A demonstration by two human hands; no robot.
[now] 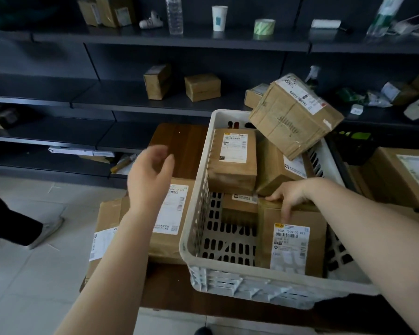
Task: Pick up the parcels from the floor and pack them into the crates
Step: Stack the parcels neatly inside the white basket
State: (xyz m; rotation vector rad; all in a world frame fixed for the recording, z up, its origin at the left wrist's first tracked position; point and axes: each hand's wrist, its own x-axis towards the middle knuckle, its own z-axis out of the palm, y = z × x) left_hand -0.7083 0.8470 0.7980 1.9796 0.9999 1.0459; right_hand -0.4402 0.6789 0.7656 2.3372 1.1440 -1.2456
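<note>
Parcel being stood in the crate

The brown cardboard parcel (293,238), upright in the white perforated plastic crate (191,238), is gripped at its top edge by the right hand (291,195); the left hand (148,176) is held relaxed and empty above the floor parcels (172,213), nearer them.

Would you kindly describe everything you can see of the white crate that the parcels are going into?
The white crate is a rectangular plastic basket with slotted, perforated walls and floor and a smooth, rounded rim. It sits upright on a dark wooden surface, partly filled with brown cardboard parcels. One large parcel lies tilted across its far right rim. Near the front right, the right hand holds the top edge of an upright labelled parcel inside it. Part of the floor at front left is bare.
</note>
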